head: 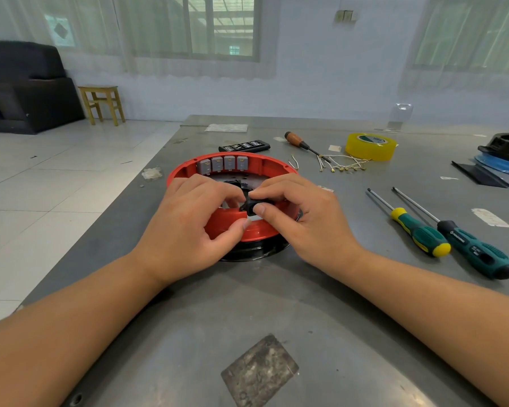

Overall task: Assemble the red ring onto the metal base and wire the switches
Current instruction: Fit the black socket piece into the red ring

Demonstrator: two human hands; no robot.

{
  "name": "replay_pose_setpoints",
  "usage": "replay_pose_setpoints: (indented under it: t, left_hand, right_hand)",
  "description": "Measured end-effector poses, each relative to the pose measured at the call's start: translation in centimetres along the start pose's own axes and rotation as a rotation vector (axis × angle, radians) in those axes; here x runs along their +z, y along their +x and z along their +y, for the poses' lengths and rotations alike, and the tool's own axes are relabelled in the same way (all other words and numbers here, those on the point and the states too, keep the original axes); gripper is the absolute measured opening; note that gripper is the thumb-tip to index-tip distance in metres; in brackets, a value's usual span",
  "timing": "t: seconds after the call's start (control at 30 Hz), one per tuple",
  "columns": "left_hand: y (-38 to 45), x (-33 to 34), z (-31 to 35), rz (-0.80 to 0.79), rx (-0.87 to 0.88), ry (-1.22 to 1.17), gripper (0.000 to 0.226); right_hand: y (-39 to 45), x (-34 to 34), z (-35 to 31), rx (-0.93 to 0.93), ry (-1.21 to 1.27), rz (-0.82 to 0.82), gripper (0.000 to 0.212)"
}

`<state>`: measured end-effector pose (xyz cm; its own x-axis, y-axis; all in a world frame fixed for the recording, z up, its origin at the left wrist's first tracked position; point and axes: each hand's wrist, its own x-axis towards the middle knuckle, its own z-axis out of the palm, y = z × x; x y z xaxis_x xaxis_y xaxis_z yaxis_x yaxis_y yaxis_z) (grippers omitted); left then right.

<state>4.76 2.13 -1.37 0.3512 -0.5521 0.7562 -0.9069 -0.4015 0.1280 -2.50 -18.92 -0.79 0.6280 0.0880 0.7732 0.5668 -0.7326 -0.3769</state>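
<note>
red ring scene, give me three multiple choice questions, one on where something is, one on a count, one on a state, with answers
1. Where does the yellow tape roll lie?
A. inside the red ring
B. far right part of the table, beyond the wires
C. on the wooden stool

2. How many grey switches sit in a row inside the far wall of the red ring?
A. two
B. four
C. seven

3. What is the right hand doing?
A. pinching a small black part at the ring's near wall
B. lying flat on the table
C. holding a screwdriver

Answers:
1 B, the roll rests on the table behind the loose wires.
2 B, four grey blocks stand side by side.
3 A, thumb and fingers close on the black part, while both green screwdrivers lie untouched.
</note>
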Motion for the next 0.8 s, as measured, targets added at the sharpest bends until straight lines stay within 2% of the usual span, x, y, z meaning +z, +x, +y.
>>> replay_pose_setpoints:
  t: [0.27, 0.43, 0.53, 0.8]
  left_hand:
    - [-0.1, -0.4, 0.4, -0.057, 0.016, -0.010, 0.050]
    - [-0.2, -0.6, -0.2, -0.132, 0.062, 0.025, 0.069]
    - [-0.3, -0.7, -0.7, -0.158, 0.085, 0.056, 0.073]
    - [-0.3, -0.4, -1.2, -0.162, 0.124, 0.080, 0.071]
  right_hand:
    - [-0.4, -0.3, -0.1, 0.054, -0.041, -0.020, 0.027]
    - [-0.9, -1.5, 0.4, 0.037, -0.059, -0.167, 0.058]
    - [-0.9, -2.3, 1.0, -0.023, -0.158, -0.272, 0.071]
    - [-0.7, -2.2, 1.8, -0.146, -0.250, -0.269, 0.065]
